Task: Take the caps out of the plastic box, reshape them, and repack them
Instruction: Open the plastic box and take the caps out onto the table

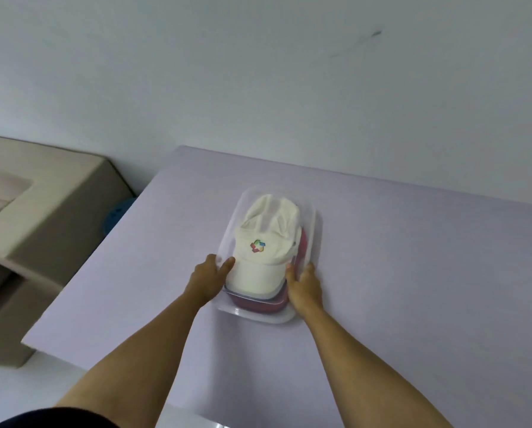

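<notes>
The plastic box (317,230), clear and rectangular with rounded corners, stands at the centre of the frame on a pale lilac table (413,273). It has no lid on and holds stacked caps.

Uppermost is a white cap (269,223), crown toward the top of the frame and brim toward the bottom. Its front panel carries a small emblem (257,245) of red, green, blue and yellow segments forming a ring. Any lettering with it is too small to tell. A red cap (258,305) lies beneath; its brim shows under the white brim and its edge runs along the box's right wall.

The left hand (207,278) is at the box's left wall, near the lower end. The thumb sits inside against the white brim and the fingers lie outside, so the hand grasps the wall between them. The right hand (305,287) mirrors this at the right wall: thumb inside, touching the edge of the white brim, fingers outside on the plastic. Both forearms run in bare from the bottom of the frame.

A beige upholstered seat (42,211) occupies the left of the frame, and a blue object (116,217) shows between it and the table's left edge. A plain pale wall (258,72) fills the upper half, with a dark scuff (375,34) at upper right. A dark garment (57,418) shows at lower left.
</notes>
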Tool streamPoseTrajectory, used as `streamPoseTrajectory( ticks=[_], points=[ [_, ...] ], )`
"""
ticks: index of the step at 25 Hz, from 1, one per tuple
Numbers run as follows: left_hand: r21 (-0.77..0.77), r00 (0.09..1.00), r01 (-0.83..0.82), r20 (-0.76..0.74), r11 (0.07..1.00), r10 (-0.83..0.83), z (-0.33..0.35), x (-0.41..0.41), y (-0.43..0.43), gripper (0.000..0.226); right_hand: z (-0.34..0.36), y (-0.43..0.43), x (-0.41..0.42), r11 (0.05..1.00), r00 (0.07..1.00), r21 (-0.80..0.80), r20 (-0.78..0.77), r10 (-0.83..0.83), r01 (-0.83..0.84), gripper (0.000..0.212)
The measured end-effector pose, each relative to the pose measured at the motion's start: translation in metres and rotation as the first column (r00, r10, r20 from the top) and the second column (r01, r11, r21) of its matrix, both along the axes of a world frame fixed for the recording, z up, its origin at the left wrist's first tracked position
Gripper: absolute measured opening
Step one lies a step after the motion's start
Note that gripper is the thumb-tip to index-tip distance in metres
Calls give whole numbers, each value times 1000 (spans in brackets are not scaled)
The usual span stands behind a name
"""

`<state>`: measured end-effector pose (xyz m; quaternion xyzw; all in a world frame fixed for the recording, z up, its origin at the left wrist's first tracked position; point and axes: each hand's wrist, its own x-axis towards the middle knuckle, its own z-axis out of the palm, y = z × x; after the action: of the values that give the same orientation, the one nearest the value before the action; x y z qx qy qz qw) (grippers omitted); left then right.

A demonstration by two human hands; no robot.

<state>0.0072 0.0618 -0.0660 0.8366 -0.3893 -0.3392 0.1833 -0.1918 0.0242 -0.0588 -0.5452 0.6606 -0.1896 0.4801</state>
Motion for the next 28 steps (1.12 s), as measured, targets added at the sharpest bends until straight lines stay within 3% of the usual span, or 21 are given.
streamPoseTrajectory(
  ticks=[5,14,20,23,28],
  points=[
    [-100,995,85,55,991,-79,11,-73,-28,60,6,-26,-71,995,996,-74,-57,-71,67,65],
    [-120,977,212,25,970,-211,4,-199,-20,53,1,-3,-198,984,978,-23,-115,-176,175,65],
    [-86,983,185,10,979,-185,-2,-216,0,53,-8,13,-214,989,983,17,-115,-145,148,67],
    [-54,985,153,-68,987,-157,-2,-217,2,57,-8,14,-215,991,985,19,-118,-128,131,67],
    [48,989,-112,-87,993,115,2,-221,14,66,-8,14,-212,993,981,4,-158,-116,118,64]
  ],
)
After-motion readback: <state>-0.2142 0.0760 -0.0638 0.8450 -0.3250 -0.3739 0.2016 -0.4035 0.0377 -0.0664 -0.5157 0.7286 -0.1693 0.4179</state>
